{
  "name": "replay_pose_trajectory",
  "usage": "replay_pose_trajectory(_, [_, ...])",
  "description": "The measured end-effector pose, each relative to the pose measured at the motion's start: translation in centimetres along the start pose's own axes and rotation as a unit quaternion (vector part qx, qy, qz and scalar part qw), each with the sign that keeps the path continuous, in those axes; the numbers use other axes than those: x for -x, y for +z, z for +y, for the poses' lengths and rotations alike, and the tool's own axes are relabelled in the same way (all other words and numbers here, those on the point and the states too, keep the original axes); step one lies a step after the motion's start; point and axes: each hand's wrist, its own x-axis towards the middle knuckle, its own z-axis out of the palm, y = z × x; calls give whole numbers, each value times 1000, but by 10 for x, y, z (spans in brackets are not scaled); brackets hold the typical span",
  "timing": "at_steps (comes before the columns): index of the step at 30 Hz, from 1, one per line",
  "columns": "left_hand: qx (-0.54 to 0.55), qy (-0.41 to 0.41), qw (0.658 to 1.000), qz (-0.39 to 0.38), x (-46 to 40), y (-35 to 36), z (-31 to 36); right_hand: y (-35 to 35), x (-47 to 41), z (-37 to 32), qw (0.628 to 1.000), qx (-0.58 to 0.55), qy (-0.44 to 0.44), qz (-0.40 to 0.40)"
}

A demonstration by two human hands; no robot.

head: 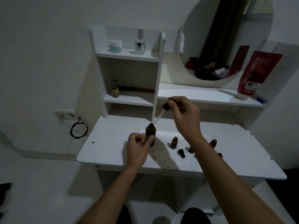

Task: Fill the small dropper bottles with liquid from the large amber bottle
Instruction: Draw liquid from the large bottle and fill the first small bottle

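large amber bottle [150,132]: uncapped, upright on the worktop [113,152]; our left hand [139,147] keeps a closed grip round it to steady it. dropper [161,113]: pinched in our right hand [184,115], tip angled just above the neck. small dropper bottles [174,142]: open, near, likely awaiting filling.

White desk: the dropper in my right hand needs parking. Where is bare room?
The white desk is bare left of the large amber bottle and at its far right corner. Small amber bottles and a black dropper cap crowd the middle.
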Motion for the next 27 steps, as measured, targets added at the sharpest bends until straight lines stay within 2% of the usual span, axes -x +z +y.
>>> replay_pose_trajectory(4, [-14, 5, 998, -59, -19, 1, -5, 10, -5, 1, 1000, 7, 0, -3])
replay_pose_trajectory(8, [-19, 1, 994, -105, -25, 1, -10, 20, -3, 8, 999, 19, -4, -40])
replay_pose_trajectory(17, [-14, 4, 994, -104, -27, 2, -17, 55, 19, 31, 989, 65, 32, -130])
replay_pose_trajectory(22, [-17, 9, 995, -101, -28, 3, -18, 62, 23, 38, 989, 47, 84, -113])
replay_pose_trajectory(27, [-28, 8, 994, -102, -30, 4, -19, 65, 28, 41, 992, 68, 47, -98])
